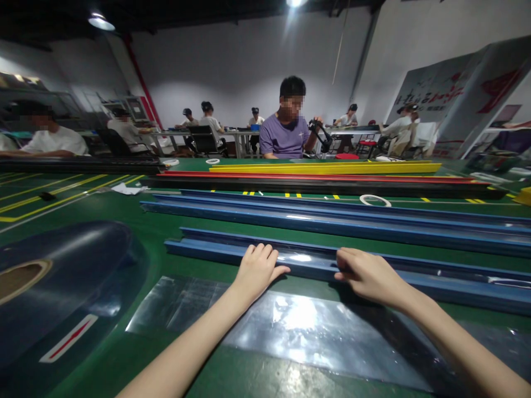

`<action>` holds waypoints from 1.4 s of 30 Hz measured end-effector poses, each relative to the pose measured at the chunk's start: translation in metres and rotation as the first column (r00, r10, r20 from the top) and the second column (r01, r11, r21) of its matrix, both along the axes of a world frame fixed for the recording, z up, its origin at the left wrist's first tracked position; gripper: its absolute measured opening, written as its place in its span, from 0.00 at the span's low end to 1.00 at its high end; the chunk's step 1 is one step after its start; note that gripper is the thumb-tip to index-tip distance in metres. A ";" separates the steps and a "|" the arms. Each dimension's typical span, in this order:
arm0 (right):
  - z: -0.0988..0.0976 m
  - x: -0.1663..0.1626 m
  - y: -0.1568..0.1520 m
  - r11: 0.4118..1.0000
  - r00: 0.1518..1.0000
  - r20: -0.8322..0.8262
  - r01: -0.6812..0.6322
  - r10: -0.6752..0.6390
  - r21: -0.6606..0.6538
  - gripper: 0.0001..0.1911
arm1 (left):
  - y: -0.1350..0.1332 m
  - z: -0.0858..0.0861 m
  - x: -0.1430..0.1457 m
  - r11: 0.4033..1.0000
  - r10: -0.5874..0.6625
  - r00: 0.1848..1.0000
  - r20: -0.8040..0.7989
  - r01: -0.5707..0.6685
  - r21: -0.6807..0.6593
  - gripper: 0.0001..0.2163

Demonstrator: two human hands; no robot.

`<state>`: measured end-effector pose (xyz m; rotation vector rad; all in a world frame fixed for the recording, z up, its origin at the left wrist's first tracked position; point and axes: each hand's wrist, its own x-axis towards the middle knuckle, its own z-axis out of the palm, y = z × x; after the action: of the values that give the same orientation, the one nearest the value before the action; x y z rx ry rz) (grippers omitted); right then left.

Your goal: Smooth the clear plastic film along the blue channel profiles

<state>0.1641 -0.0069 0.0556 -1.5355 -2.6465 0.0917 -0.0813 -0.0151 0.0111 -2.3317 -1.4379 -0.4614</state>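
Observation:
A long blue channel strip [215, 250] lies across the green table in front of me. My left hand [258, 271] grips its near wall, fingers curled over the edge and thumb stretched along the near side. Further right, my right hand [365, 276] is closed on the same near wall, fingertips bent in; whether it also pinches some film is hidden. A shiny patch shows in the channel between my hands. Under my forearms a sheet of clear plastic film [265, 326] lies flat. Just behind, a second blue channel strip [249, 213] runs roughly parallel.
At left lies a large roll of film [83, 260] with a cardboard core. Further back are a black and red strip [290, 182], a yellow strip [323, 167] and a white ring [375, 200]. A person in purple [286, 132] sits across the table; several others work behind.

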 end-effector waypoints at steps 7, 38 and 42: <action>-0.009 0.007 0.002 0.997 0.996 -0.086 0.011 -0.018 -0.081 0.08 | -0.002 0.000 0.000 1.000 -0.003 1.000 -0.010 0.003 -0.005 0.14; -0.018 0.007 -0.003 0.999 0.995 -0.097 0.023 -0.026 -0.037 0.09 | -0.002 -0.005 0.001 0.998 0.005 1.000 -0.016 -0.004 0.059 0.14; -0.019 0.008 -0.002 0.999 0.995 -0.100 0.016 -0.020 -0.037 0.09 | -0.002 -0.005 0.001 0.999 0.008 1.000 -0.025 -0.006 0.052 0.14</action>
<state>0.1717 -0.0094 0.0370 -1.5231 -2.5670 0.2109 -0.0802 -0.0176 0.0057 -2.2830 -1.4053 -0.4604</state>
